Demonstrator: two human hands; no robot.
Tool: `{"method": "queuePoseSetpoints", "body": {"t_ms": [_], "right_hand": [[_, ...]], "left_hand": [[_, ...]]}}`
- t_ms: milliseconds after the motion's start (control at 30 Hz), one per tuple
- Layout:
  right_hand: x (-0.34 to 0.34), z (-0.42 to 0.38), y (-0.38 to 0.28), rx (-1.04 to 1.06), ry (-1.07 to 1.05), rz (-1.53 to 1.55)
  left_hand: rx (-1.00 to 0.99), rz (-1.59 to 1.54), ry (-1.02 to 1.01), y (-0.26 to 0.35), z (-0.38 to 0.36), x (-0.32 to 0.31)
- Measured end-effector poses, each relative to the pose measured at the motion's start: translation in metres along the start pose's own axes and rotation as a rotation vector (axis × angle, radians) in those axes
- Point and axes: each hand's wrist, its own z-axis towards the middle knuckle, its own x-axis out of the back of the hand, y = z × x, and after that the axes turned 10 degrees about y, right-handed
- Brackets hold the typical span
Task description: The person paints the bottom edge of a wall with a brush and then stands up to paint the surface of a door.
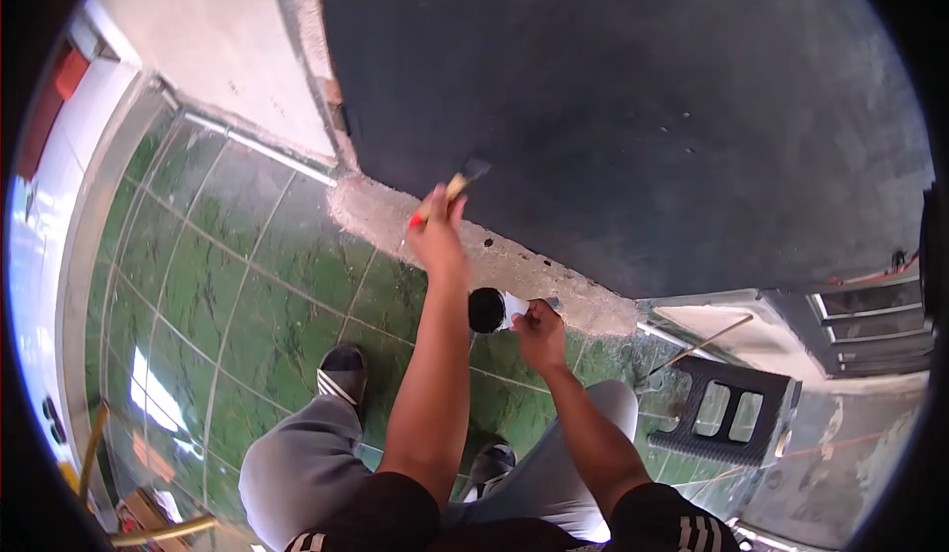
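Note:
My left hand [440, 239] is closed around the wooden handle of a paintbrush [456, 188], whose red end sticks out by my palm. Its dark bristles lie against the lower part of a black-coated wall [613, 107]. Lower and to the right, my right hand [540, 335] grips the side of a small white cup [515, 308]. Black paint [485, 310] shows in the cup's round mouth, which faces me. The cup is just in front of the rough concrete ledge [554, 273] at the wall's foot.
Green tiles [287, 305] cover the floor under my slippered feet [343, 369]. A dark plastic step stool [717, 409] stands at the right, with a long stick [704, 342] beside it. A white wall section [213, 48] is at left. A cardboard box [148, 517] sits lower left.

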Motion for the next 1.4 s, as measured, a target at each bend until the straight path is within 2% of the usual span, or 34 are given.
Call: {"method": "queuePoseSetpoints", "body": {"t_ms": [67,100,167,233,300,400,500,533,600,667,767,833,900,967,1033,1133,1233,1300,1367,1400], "right_hand": [[0.011,0.003,-0.003,0.029,-0.036,-0.043],[0.017,0.007,-0.006,0.049,-0.056,-0.062],[0.033,0.018,-0.007,0.132,-0.117,-0.208],[0.048,0.022,-0.005,0.165,-0.151,-0.261],[0.061,0.032,-0.003,0.185,-0.181,-0.228],[0.080,0.039,0.001,0.249,-0.234,-0.206],[0.093,0.041,0.008,0.310,-0.266,-0.224],[0.095,0.039,0.015,0.311,-0.263,-0.214],[0.103,0.025,0.026,0.285,-0.248,-0.216],[0.115,0.010,0.028,0.257,-0.229,-0.241],[0.136,-0.017,0.049,0.307,-0.164,-0.269],[0.156,-0.037,0.059,0.284,-0.060,-0.237],[0.176,-0.058,0.066,0.248,0.017,-0.214],[0.199,-0.077,0.071,0.204,0.072,-0.205],[0.219,-0.095,0.070,0.176,0.148,-0.186],[0.236,-0.116,0.071,0.178,0.253,-0.198],[0.233,-0.129,0.086,0.184,0.320,-0.180],[0.226,-0.132,0.095,0.139,0.334,-0.152],[0.218,-0.136,0.101,0.109,0.331,-0.122],[0.215,-0.139,0.103,0.102,0.320,-0.108]], "left_hand": [[-0.090,0.283,0.203,-0.037,0.031,0.056],[-0.110,0.308,0.198,-0.035,0.028,0.061],[-0.146,0.373,0.181,-0.030,0.017,0.059],[-0.185,0.329,0.103,-0.008,-0.004,0.012],[-0.346,0.189,-0.133,0.030,-0.045,-0.039],[-0.386,-0.018,-0.480,0.064,-0.089,-0.069],[-0.283,-0.041,-0.425,0.033,-0.079,-0.057],[-0.187,-0.008,-0.311,0.014,-0.069,-0.046],[-0.042,0.149,-0.086,-0.019,-0.050,-0.010],[-0.026,0.360,-0.061,-0.070,-0.011,0.050],[-0.013,0.712,-0.273,-0.113,-0.028,0.078],[-0.077,0.845,-0.537,-0.121,-0.078,0.038],[-0.395,0.867,-1.021,-0.105,-0.133,-0.017],[-0.774,0.880,-1.144,-0.086,-0.182,-0.069],[-1.227,0.501,-1.333,-0.066,-0.220,-0.111],[-1.776,0.225,-1.359,-0.046,-0.257,-0.135],[-1.906,0.451,-1.742,-0.075,-0.225,-0.122],[-1.932,0.994,-2.015,-0.099,-0.186,-0.081],[-1.882,1.350,-2.356,-0.120,-0.148,-0.046],[-1.833,1.358,-2.353,-0.125,-0.154,-0.044]]}}
